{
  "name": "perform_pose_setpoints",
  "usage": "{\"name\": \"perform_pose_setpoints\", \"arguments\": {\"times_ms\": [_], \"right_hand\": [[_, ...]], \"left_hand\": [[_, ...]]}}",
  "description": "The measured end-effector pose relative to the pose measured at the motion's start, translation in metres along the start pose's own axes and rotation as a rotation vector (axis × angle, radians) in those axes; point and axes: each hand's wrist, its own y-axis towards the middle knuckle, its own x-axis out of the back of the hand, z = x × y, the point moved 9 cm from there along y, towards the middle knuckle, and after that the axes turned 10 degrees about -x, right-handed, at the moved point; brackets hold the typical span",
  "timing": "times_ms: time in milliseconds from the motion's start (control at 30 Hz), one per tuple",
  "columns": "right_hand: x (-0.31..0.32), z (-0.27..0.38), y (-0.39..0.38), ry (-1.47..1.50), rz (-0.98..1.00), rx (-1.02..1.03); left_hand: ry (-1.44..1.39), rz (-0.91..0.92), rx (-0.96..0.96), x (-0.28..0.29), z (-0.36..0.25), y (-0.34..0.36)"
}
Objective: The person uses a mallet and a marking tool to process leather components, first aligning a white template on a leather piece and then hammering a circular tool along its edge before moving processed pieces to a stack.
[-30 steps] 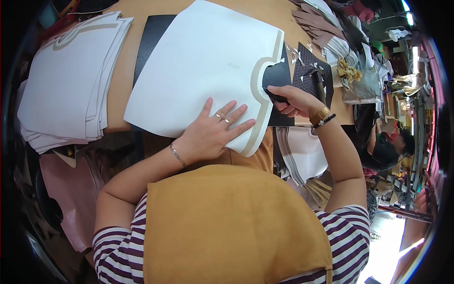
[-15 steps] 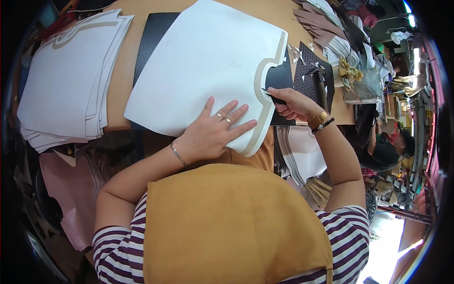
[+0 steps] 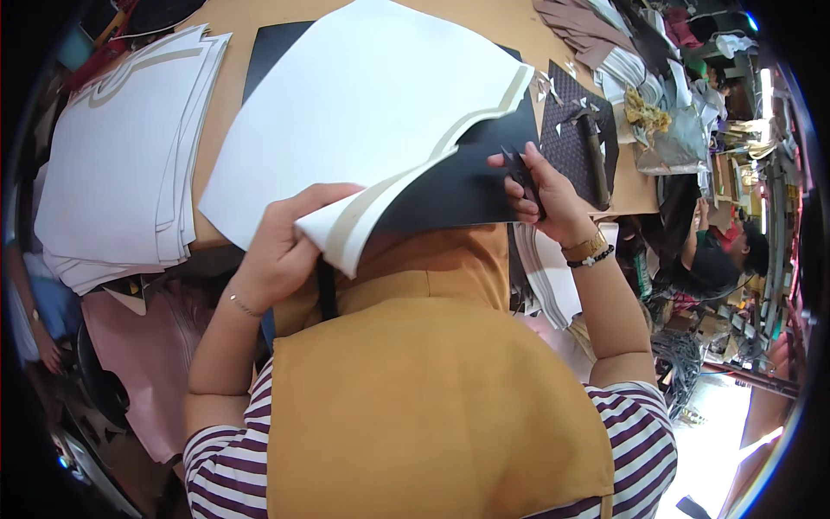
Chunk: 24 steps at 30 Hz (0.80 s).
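Observation:
My left hand (image 3: 287, 232) pinches the near edge of a large white sheet (image 3: 354, 112), leather-like, with a tan strip along its notched right side. That near corner is lifted and curled up off the black mat (image 3: 454, 190) beneath. My right hand (image 3: 558, 195) is closed around small black snips (image 3: 526, 180), their pointed blades a little apart. The snips are over the mat, to the right of the sheet and apart from it.
A stack of similar white sheets (image 3: 130, 164) lies on the left of the table. On the right are a dark patterned piece (image 3: 566, 130) with small white scraps, a hammer (image 3: 595, 160), and strips in piles. Another person (image 3: 718, 259) is at far right.
My left hand went from lying flat on the sheet to gripping its near edge, lifting and curling it leftward. My right hand drew the snips away from the notch, slightly to the right.

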Motion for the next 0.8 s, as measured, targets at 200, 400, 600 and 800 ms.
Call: {"name": "perform_pose_setpoints", "arguments": {"times_ms": [200,400,600,800], "right_hand": [[-0.055,-0.037,-0.013,0.117,0.079,-0.018],[-0.076,-0.079,-0.014,-0.007,0.188,-0.019],[-0.066,-0.098,-0.01,0.054,0.184,-0.029],[-0.074,-0.109,-0.003,0.105,0.228,-0.111]], "left_hand": [[0.692,0.323,-0.201,-0.02,-0.029,-0.022],[0.675,0.303,-0.237,-0.044,-0.024,-0.001],[1.115,0.303,-0.332,-0.099,-0.001,0.01],[1.064,0.27,-0.331,-0.09,-0.005,-0.008]]}}
